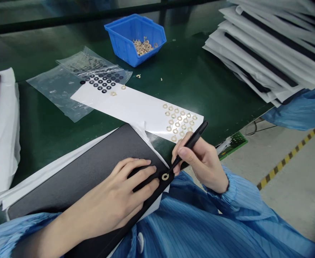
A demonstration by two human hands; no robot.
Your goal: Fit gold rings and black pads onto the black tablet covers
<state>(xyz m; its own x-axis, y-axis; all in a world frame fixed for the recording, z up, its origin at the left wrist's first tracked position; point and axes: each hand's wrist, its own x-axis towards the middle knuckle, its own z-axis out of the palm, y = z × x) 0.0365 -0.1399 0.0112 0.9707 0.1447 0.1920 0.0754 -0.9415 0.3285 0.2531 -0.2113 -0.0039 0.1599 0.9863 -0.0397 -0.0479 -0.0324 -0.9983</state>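
At our green bench (47, 150) | we press left hand (114, 190) flat on black panel (79, 172), apparently steadying it | right hand (203, 161), apart, pinches black stylus (189, 143) at brass ring (165, 176)

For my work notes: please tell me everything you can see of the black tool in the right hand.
The black tool is slim and straight, with a matte plastic look, and narrows to a fine tip; it may be tweezers. The right hand holds it tilted, like a pen, between thumb and fingers. Its tip points down at a small gold ring on a black pad, close to it.
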